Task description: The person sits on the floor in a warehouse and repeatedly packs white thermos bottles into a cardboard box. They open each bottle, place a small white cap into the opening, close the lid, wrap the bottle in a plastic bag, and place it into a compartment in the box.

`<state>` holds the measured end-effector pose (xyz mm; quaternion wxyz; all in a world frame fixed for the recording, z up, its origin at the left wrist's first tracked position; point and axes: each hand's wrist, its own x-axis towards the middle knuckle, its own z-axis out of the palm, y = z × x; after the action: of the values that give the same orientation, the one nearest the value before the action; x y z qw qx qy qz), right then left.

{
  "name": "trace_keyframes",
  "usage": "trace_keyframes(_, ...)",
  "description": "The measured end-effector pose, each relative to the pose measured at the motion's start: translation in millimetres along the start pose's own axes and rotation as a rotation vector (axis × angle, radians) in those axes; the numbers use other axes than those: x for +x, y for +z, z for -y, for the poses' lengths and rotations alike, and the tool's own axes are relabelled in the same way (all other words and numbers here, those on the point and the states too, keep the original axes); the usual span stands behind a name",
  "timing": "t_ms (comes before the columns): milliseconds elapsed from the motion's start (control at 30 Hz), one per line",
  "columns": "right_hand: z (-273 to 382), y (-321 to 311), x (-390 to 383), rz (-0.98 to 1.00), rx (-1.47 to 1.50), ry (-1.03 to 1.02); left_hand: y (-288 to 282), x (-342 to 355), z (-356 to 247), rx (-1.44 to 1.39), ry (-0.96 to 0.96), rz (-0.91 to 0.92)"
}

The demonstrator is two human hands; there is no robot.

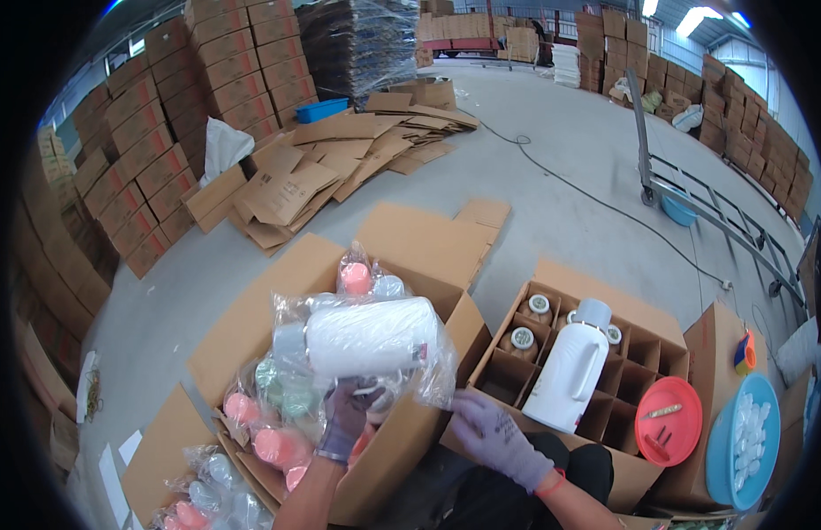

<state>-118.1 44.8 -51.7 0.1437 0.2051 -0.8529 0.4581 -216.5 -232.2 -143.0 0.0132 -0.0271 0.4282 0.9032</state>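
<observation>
My left hand (347, 417), in a grey-purple work glove, is closed at the underside of a white vacuum flask (375, 337) with a grey lid. A clear plastic bag (439, 375) wraps the flask, which lies sideways above a large open carton (419, 442). At the bag's loose right end, my gloved right hand (497, 435) pinches the plastic. Below are several bagged flasks with pink lids (278, 446) and green ones (297, 397). To the right, an unbagged white flask (570, 375) with a handle lies tilted across a divided carton (640, 353).
Several brown capped vessels (522, 343) sit in the divided carton. A red basin (680, 397) holds small tools; a blue basin (724, 450) holds white pieces. Flattened cardboard (296, 181) and stacked boxes (145, 159) stand left. A cable (596, 203) crosses the floor towards a metal trolley (720, 208).
</observation>
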Motion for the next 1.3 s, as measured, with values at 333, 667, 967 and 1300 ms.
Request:
trace_keyframes(333,32,-45,-28,0.084,-0.456,-0.005,-74,163,93,1.867,0.136,0.303)
trace_keyframes(667,-53,-111,-99,-0.398,-0.551,0.469,-41,154,27,2.094,0.075,0.593)
trace_keyframes(967,-119,-117,-49,-0.531,-0.156,0.794,135,44,80,0.750,-0.448,0.538)
trace_keyframes(1300,30,-144,-133,-0.573,0.030,0.497,277,-12,97,-0.263,-0.641,0.692)
